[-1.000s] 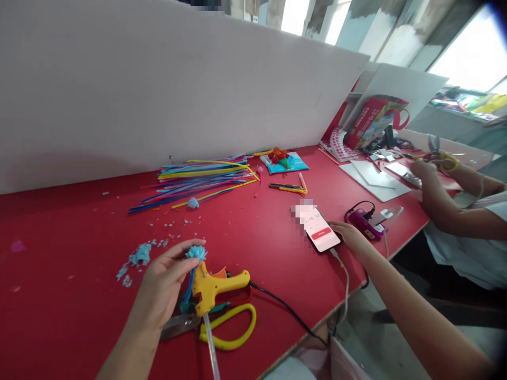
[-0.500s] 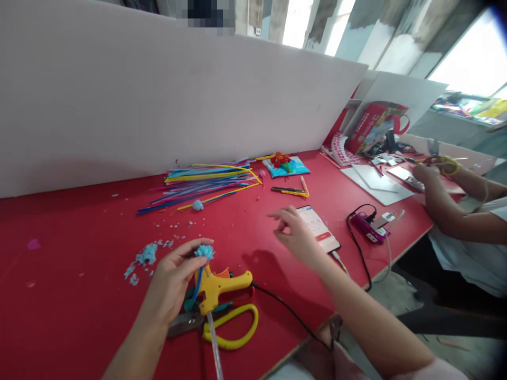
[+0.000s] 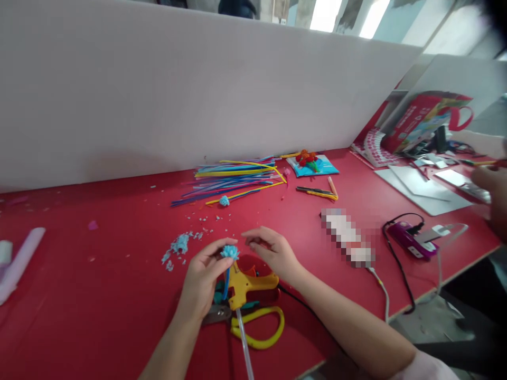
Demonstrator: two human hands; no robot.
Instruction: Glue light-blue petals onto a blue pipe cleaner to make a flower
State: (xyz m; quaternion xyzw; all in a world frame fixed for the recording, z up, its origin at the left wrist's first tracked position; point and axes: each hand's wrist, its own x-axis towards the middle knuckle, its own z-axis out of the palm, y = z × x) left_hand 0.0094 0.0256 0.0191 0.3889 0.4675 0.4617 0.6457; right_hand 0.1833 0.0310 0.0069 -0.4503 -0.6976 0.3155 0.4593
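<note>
My left hand (image 3: pixel 204 277) pinches a blue pipe-cleaner stem topped by a small light-blue pompom (image 3: pixel 229 252), held just above the red table. My right hand (image 3: pixel 273 252) hovers right beside the pompom, fingers loosely curled, holding nothing. Under both hands lie a yellow glue gun (image 3: pixel 247 285) with a clear glue stick and black cord, and yellow-handled scissors (image 3: pixel 257 327).
A bundle of coloured pipe cleaners (image 3: pixel 233 179) lies near the white back board (image 3: pixel 198 95). Blue fluff scraps (image 3: pixel 178 247) sit to the left. A phone (image 3: pixel 348 240), a purple device (image 3: pixel 410 240) with cables and another person's hand (image 3: pixel 491 184) are at the right.
My right hand left the phone and swung left to the pompom. The view shifted left. My left hand kept its hold on the pompom stem.
</note>
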